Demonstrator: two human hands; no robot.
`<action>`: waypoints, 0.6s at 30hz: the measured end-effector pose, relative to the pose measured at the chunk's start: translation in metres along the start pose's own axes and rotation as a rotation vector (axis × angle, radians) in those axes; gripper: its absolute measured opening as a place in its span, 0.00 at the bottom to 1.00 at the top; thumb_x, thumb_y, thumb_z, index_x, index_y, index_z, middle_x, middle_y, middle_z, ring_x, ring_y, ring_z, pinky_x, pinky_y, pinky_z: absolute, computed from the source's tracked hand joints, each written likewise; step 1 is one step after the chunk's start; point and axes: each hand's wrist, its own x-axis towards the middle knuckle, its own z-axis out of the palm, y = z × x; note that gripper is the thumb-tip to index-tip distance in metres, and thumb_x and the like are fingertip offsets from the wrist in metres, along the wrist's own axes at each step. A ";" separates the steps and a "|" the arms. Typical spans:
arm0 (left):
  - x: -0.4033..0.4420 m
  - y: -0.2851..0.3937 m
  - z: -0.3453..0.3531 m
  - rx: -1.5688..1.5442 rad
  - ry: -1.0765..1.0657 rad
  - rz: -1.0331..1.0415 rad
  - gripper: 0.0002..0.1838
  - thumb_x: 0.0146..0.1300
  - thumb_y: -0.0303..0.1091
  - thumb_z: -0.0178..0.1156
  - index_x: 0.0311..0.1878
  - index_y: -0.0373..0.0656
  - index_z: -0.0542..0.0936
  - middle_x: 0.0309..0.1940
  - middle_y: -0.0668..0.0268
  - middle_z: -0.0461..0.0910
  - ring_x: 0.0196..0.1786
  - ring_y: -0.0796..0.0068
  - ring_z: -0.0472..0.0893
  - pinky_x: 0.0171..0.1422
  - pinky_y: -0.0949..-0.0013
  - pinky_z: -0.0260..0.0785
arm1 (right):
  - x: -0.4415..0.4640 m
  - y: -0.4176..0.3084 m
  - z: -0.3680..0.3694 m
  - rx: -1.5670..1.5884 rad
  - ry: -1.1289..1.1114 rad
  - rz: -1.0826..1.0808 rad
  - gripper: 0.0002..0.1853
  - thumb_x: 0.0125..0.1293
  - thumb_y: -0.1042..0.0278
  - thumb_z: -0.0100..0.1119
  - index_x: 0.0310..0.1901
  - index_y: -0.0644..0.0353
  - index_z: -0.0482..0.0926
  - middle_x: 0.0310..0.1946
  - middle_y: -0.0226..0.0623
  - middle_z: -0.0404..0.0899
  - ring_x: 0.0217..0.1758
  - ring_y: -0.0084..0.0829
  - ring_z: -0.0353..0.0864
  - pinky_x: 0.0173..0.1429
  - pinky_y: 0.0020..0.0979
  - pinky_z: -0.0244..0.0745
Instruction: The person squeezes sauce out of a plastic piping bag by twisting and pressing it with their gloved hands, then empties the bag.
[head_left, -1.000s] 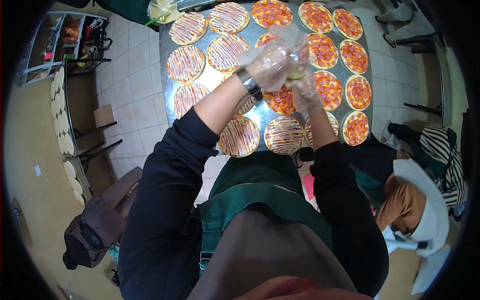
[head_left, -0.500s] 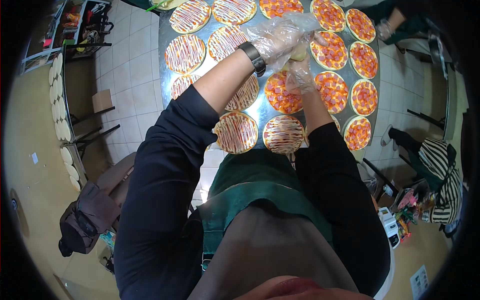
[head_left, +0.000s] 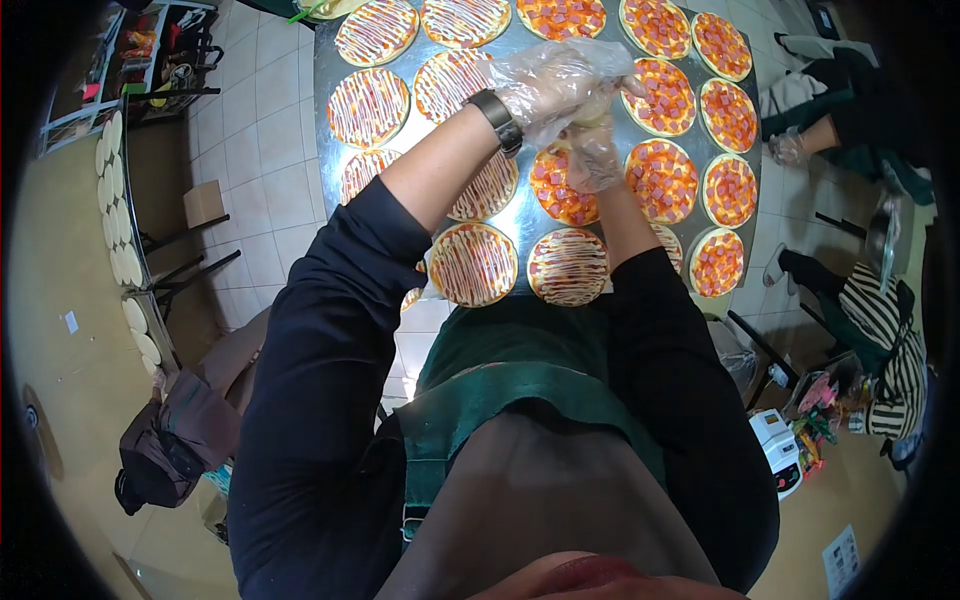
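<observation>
My left hand point(head_left: 560, 88), in a clear plastic glove and with a dark watch at the wrist, is closed round a clear plastic sauce bag point(head_left: 592, 110). My right hand point(head_left: 596, 155), gloved too, grips the bag close to it; pale sauce shows faintly through the plastic, and the bag's tip is hidden. Just below my hands lies a pizza with diced ham point(head_left: 558, 190), partly covered by my right hand. Pizzas with pale sauce lines point(head_left: 473, 264) lie on the left and front. Ham pizzas without lines point(head_left: 661, 180) fill the right side.
The pizzas stand on a metal table point(head_left: 330, 30). At right, a co-worker's gloved hand point(head_left: 788, 148) is beside the table edge. Round pale bases point(head_left: 122, 215) line a side table at left, where another person point(head_left: 185, 440) bends. A cardboard box point(head_left: 205, 203) sits on the tiled floor.
My hands have shifted slightly, still together on the bag. The co-worker at right has moved farther into view and lowered the gloved hand. The person at left now reaches toward the bases.
</observation>
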 end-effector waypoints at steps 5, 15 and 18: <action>0.017 -0.029 0.017 0.376 0.074 0.005 0.14 0.61 0.40 0.48 0.41 0.48 0.82 0.36 0.59 0.81 0.33 0.61 0.79 0.40 0.63 0.70 | 0.004 -0.019 -0.030 0.114 0.072 0.079 0.27 0.60 0.72 0.60 0.60 0.56 0.63 0.51 0.29 0.72 0.52 0.25 0.75 0.52 0.29 0.76; 0.012 -0.024 0.013 0.515 -0.026 0.286 0.14 0.65 0.38 0.49 0.47 0.41 0.77 0.40 0.59 0.80 0.44 0.72 0.74 0.52 0.68 0.65 | -0.011 -0.005 -0.032 0.184 -0.006 0.081 0.25 0.61 0.73 0.59 0.59 0.54 0.62 0.49 0.33 0.71 0.51 0.27 0.74 0.53 0.30 0.73; 0.017 -0.037 0.026 0.405 0.034 0.074 0.14 0.59 0.41 0.50 0.42 0.47 0.80 0.40 0.54 0.80 0.41 0.51 0.78 0.45 0.60 0.71 | -0.011 -0.019 -0.035 0.208 -0.023 0.095 0.26 0.60 0.70 0.61 0.59 0.54 0.63 0.49 0.33 0.71 0.52 0.27 0.73 0.55 0.30 0.72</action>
